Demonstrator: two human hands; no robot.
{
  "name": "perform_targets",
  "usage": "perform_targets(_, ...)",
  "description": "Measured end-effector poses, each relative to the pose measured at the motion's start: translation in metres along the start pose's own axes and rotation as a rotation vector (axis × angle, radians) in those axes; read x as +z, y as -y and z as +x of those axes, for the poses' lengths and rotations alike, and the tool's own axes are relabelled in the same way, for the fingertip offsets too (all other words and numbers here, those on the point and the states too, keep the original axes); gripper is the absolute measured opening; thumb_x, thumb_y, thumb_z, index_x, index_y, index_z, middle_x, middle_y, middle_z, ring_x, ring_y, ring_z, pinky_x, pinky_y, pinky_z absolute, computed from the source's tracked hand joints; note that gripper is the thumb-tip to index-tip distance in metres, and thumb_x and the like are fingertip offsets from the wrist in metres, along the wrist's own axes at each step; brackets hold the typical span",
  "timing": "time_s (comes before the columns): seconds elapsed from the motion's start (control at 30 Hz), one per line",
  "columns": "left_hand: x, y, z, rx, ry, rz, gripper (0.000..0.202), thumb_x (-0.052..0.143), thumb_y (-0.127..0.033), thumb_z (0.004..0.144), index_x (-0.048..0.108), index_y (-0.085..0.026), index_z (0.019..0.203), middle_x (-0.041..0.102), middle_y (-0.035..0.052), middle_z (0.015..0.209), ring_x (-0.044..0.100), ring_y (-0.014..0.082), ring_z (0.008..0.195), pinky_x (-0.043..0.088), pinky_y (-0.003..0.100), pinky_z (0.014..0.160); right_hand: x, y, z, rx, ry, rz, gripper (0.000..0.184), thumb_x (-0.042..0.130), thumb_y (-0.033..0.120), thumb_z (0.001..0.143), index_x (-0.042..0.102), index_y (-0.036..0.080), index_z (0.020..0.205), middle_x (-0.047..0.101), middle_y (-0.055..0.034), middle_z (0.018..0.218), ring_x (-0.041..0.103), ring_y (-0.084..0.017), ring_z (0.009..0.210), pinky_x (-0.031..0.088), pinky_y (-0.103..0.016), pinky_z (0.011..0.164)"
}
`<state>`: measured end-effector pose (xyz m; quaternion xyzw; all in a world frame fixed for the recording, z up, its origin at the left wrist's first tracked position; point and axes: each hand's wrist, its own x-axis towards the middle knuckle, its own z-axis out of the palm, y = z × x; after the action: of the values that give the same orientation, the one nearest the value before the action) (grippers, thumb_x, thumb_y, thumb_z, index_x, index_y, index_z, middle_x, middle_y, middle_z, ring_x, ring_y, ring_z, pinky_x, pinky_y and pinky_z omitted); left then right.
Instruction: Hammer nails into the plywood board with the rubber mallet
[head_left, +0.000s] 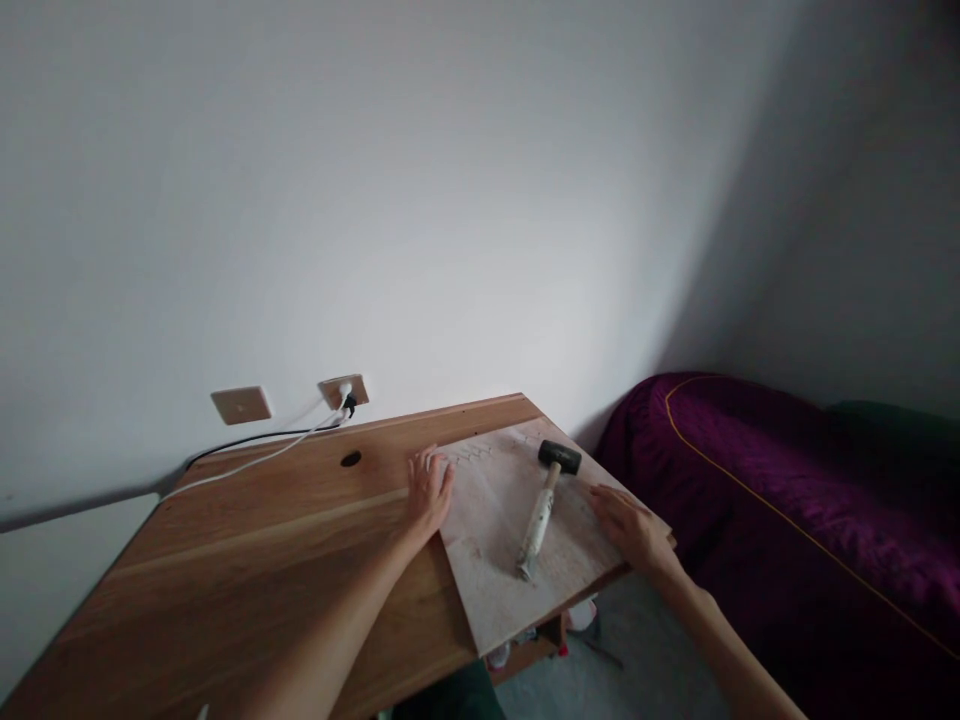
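A pale square board (501,560) lies on the right end of a wooden desk (262,560), its near corner hanging past the desk edge. A mallet (546,505) with a black head and a worn white handle rests on the board. My left hand (429,490) lies flat on the board's left edge with fingers stretched out. My right hand (628,525) rests flat on the board's right edge, fingers extended. Neither hand holds the mallet, which lies between them.
Two wall plates (241,405) sit above the desk's far edge, with white and black cables (255,455) plugged into the right one. A cable hole (350,459) is in the desk top. A bed with a purple cover (787,520) stands to the right.
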<state>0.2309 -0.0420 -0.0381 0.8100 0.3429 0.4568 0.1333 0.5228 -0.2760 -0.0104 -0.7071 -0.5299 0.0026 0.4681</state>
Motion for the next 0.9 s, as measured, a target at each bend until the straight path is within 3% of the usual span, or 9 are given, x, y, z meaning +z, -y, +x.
perform_targets(0.13, -0.071, 0.044, -0.009, 0.069, 0.174, -0.085, 0.030, 0.049, -0.045, 0.101, 0.069, -0.022, 0.100, 0.065, 0.0127, 0.122, 0.062, 0.0277, 0.119, 0.046, 0.046, 0.107, 0.026, 0.048, -0.016, -0.047, -0.117, 0.034, 0.028, 0.051, 0.051, 0.093, 0.074, 0.036, 0.090, 0.071, -0.0144, 0.090, 0.068, -0.037, 0.088, 0.054, -0.057, 0.079)
perform_targets(0.2, -0.107, 0.067, -0.011, -0.010, 0.204, -0.098, 0.037, 0.052, -0.053, 0.098, 0.071, -0.022, 0.091, 0.068, 0.0117, 0.116, 0.066, 0.0268, 0.108, 0.049, 0.041, 0.102, 0.061, 0.094, -0.020, -0.109, 0.004, 0.095, 0.025, 0.052, 0.045, 0.095, 0.073, 0.033, 0.087, 0.067, -0.0110, 0.079, 0.065, -0.031, 0.072, 0.053, -0.048, 0.068)
perform_targets(0.3, -0.150, 0.093, -0.013, -0.273, 0.120, -0.187, 0.052, 0.056, -0.072, 0.088, 0.071, -0.022, 0.085, 0.072, 0.0088, 0.089, 0.069, 0.0274, 0.089, 0.052, 0.040, 0.091, 0.142, 0.176, -0.018, -0.249, 0.281, 0.216, 0.017, 0.058, 0.035, 0.094, 0.073, 0.031, 0.088, 0.070, -0.0056, 0.081, 0.068, -0.023, 0.071, 0.053, -0.035, 0.068)
perform_targets(0.4, -0.174, 0.109, -0.017, -0.490, -0.010, -0.338, 0.066, 0.054, -0.084, 0.080, 0.073, -0.021, 0.084, 0.075, 0.0097, 0.089, 0.069, 0.0296, 0.093, 0.051, 0.039, 0.091, 0.236, 0.247, -0.006, -0.256, 0.394, 0.299, 0.015, 0.059, 0.032, 0.095, 0.073, 0.027, 0.093, 0.075, -0.0044, 0.089, 0.070, -0.019, 0.079, 0.050, -0.027, 0.074)
perform_targets(0.53, -0.183, 0.121, -0.026, -0.614, -0.112, -0.483, 0.075, 0.039, -0.089, 0.084, 0.069, -0.020, 0.075, 0.071, 0.0082, 0.077, 0.065, 0.0248, 0.078, 0.051, 0.036, 0.077, 0.323, 0.286, 0.008, -0.107, 0.408, 0.336, 0.035, 0.039, 0.031, 0.105, 0.069, 0.023, 0.087, 0.072, -0.0068, 0.078, 0.066, -0.019, 0.068, 0.041, -0.026, 0.063)
perform_targets(0.63, -0.181, 0.125, -0.029, -0.614, -0.118, -0.446, 0.066, 0.048, -0.083, 0.085, 0.055, -0.022, 0.059, 0.056, 0.0014, 0.059, 0.051, 0.0182, 0.061, 0.041, 0.031, 0.063, 0.345, 0.281, 0.008, -0.106, 0.477, 0.376, 0.030, 0.052, 0.036, 0.099, 0.066, 0.023, 0.076, 0.068, -0.0035, 0.068, 0.060, -0.018, 0.062, 0.034, -0.027, 0.061)
perform_targets(0.73, -0.180, 0.122, -0.027, -0.617, -0.066, -0.526, 0.066, 0.056, -0.077, 0.085, 0.040, -0.022, 0.052, 0.038, -0.0030, 0.052, 0.039, 0.0140, 0.055, 0.033, 0.029, 0.058, 0.345, 0.272, 0.005, -0.092, 0.528, 0.441, 0.037, 0.058, 0.045, 0.095, 0.061, 0.022, 0.067, 0.059, 0.0011, 0.061, 0.053, -0.015, 0.058, 0.031, -0.026, 0.059)
perform_targets(0.83, -0.184, 0.117, -0.022, -0.740, -0.111, -0.799, 0.069, 0.058, -0.077, 0.083, 0.031, -0.022, 0.051, 0.027, -0.0053, 0.052, 0.027, 0.0112, 0.050, 0.026, 0.027, 0.050, 0.343, 0.270, 0.006, -0.023, 0.518, 0.526, 0.048, 0.054, 0.054, 0.096, 0.055, 0.021, 0.062, 0.051, 0.0039, 0.058, 0.047, -0.013, 0.057, 0.029, -0.025, 0.057)
perform_targets(0.9, -0.188, 0.113, -0.020, -0.828, -0.012, -1.064, 0.065, 0.060, -0.074, 0.084, 0.036, -0.022, 0.053, 0.026, -0.0066, 0.052, 0.025, 0.0102, 0.047, 0.027, 0.025, 0.048, 0.344, 0.271, 0.009, 0.046, 0.472, 0.593, 0.052, 0.050, 0.059, 0.095, 0.050, 0.021, 0.060, 0.046, 0.0045, 0.057, 0.043, -0.013, 0.057, 0.029, -0.025, 0.057)
